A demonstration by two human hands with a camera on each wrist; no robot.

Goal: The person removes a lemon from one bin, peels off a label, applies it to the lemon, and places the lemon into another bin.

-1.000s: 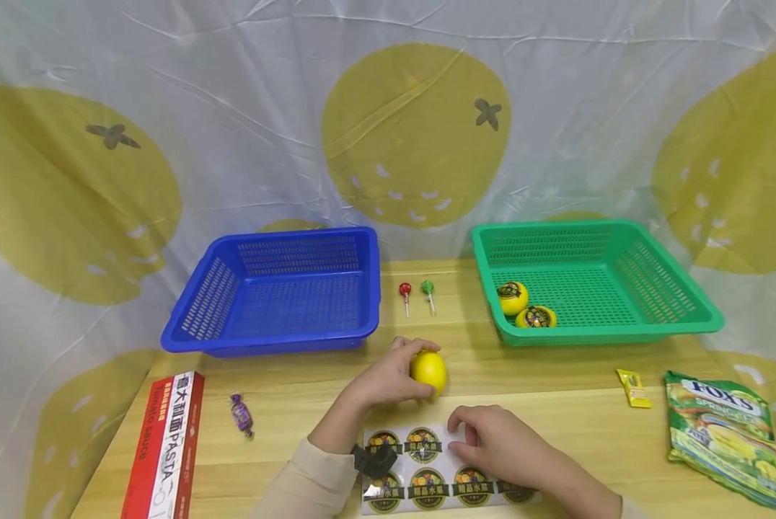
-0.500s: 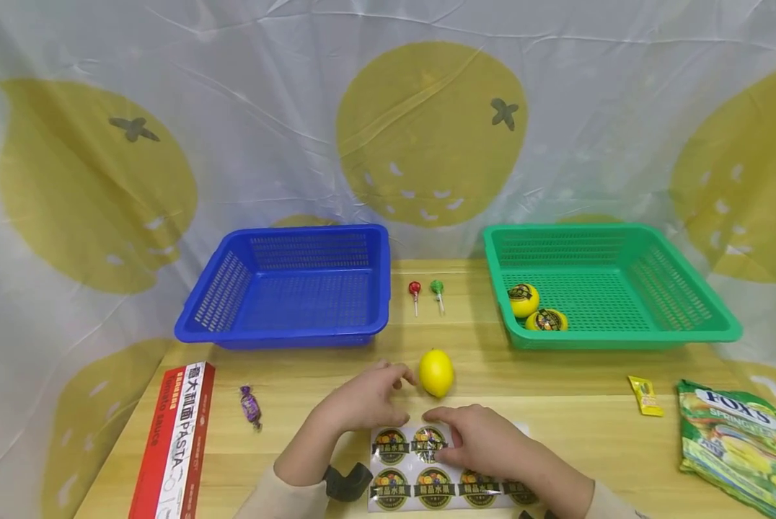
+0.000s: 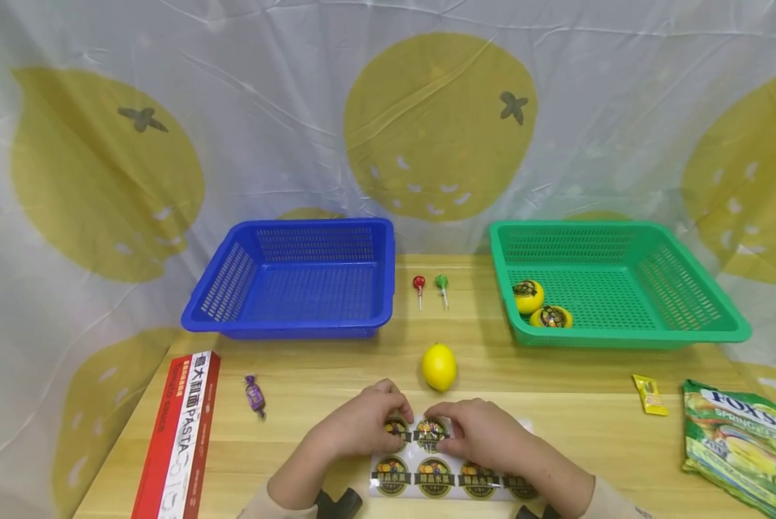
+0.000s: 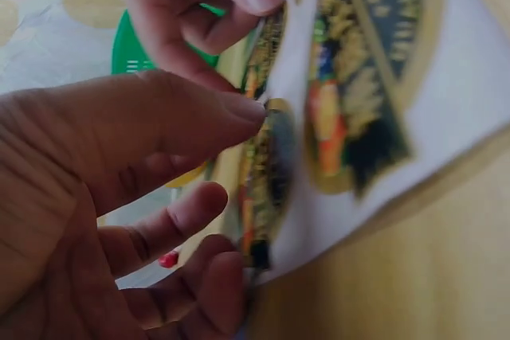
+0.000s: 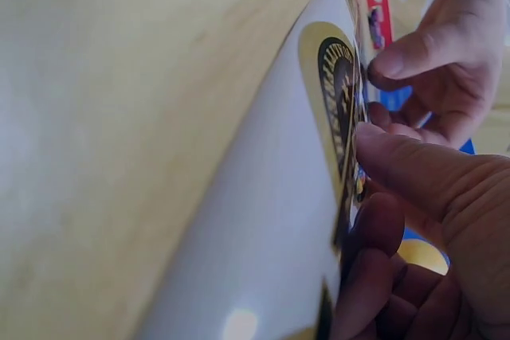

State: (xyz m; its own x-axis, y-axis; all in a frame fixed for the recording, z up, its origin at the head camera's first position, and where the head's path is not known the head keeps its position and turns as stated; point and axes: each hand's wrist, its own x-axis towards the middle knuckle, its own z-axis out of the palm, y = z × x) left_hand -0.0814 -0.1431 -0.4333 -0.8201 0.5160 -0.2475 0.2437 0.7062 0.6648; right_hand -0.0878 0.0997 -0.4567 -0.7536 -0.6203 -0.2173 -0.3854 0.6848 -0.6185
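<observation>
A white sheet of round black-and-gold fruit stickers (image 3: 412, 487) lies on the table in front of me. Both hands are at its upper left part. My left hand (image 3: 360, 425) touches the sheet with its thumb tip, its thumb and forefinger apart over one sticker. Beside it, my right hand (image 3: 485, 432) has thumb and forefinger spread across the neighbouring round sticker (image 3: 430, 435); in the right wrist view its thumb (image 5: 398, 153) rests at a sticker's edge. Whether that edge is lifted cannot be seen. A plain yellow lemon (image 3: 439, 367) stands just beyond the hands.
A blue basket (image 3: 287, 334) stands at the back left, a green basket (image 3: 622, 335) with two stickered lemons (image 3: 528, 296) at the back right. Two lollipops (image 3: 419, 283) lie between them. Left are a pasta box (image 3: 183, 432) and purple candy (image 3: 254, 396); right, yellow candy (image 3: 650, 395) and a FOX'S bag (image 3: 741, 447).
My left hand let go of the lemon, leaving it on the table, and came back to the sticker sheet. My right hand moved slightly left to a sticker. The head view shifted a little.
</observation>
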